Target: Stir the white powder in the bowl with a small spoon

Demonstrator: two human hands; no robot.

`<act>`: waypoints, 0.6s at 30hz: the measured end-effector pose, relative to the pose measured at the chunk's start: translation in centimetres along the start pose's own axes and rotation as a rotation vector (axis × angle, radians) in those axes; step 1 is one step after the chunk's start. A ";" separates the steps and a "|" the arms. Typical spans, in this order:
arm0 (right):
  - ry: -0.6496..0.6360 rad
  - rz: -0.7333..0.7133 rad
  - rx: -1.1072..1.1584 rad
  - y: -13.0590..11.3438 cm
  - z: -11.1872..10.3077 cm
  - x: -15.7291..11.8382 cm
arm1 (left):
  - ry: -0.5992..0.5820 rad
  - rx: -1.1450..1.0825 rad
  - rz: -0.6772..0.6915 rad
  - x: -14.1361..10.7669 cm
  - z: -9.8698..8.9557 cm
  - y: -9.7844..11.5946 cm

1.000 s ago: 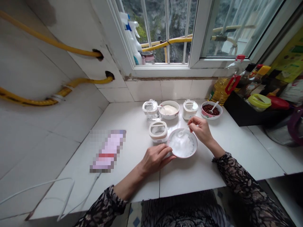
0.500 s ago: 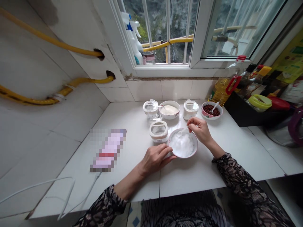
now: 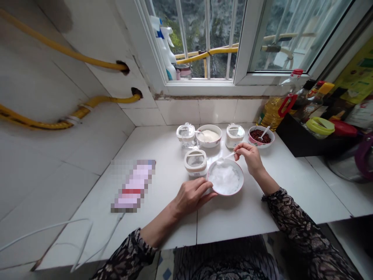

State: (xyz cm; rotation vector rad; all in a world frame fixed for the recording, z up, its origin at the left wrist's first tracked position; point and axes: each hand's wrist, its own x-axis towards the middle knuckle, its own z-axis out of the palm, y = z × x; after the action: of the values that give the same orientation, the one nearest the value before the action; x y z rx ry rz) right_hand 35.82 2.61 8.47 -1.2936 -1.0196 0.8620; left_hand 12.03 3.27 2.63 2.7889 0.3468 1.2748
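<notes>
White granules (image 3: pixel 224 178) lie heaped in the floral bowl (image 3: pixel 240 177) on the near middle of the bench (image 3: pixel 233 221), between the person's two hands. The left hand (image 3: pixel 192 193) clamps the bowl's near-left side, fingertips at the rim and thumb lower along the outside; that grip probably steadies a light bowl against the spoon's push. The right hand (image 3: pixel 249 156), apart from the left, pinches the end of a slim white spoon (image 3: pixel 228 156), its tip slanting left over the bowl's far rim. Holding the handle so far back likely leaves the fingers clear of the granules. Whether the spoon touches the rim, or how full it is, I cannot tell.

Just left of the bowl sits a clear jar (image 3: pixel 195 163) with a cream-framed lid, within easy reach. Farther back, a second jar (image 3: pixel 186 133), a bowl of pale granules (image 3: pixel 210 144), a third jar (image 3: pixel 234 136) and a bowl of dark-red pieces (image 3: pixel 260 146) form a row, perhaps set there to leave the near side free for working. A white spoon (image 3: pixel 264 133) rests in the dark-red pieces, its handle leaning up and right, handy to grasp.
</notes>
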 end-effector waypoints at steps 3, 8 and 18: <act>-0.037 -0.029 0.044 -0.3 0.8 -0.5 | -0.003 -0.012 -0.006 0.1 0.0 0.0; -0.157 -0.430 -0.266 -0.5 3.3 -2.3 | -0.007 0.001 -0.007 0.2 -0.1 0.1; -0.024 -0.701 -0.553 -2.0 0.9 -2.0 | -0.009 0.004 -0.003 0.2 -0.2 0.1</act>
State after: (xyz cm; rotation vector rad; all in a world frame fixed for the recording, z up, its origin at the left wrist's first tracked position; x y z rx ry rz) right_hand 34.22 0.83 10.21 -1.2268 -1.6649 0.0517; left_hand 12.04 3.18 2.88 2.7957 0.3532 1.2616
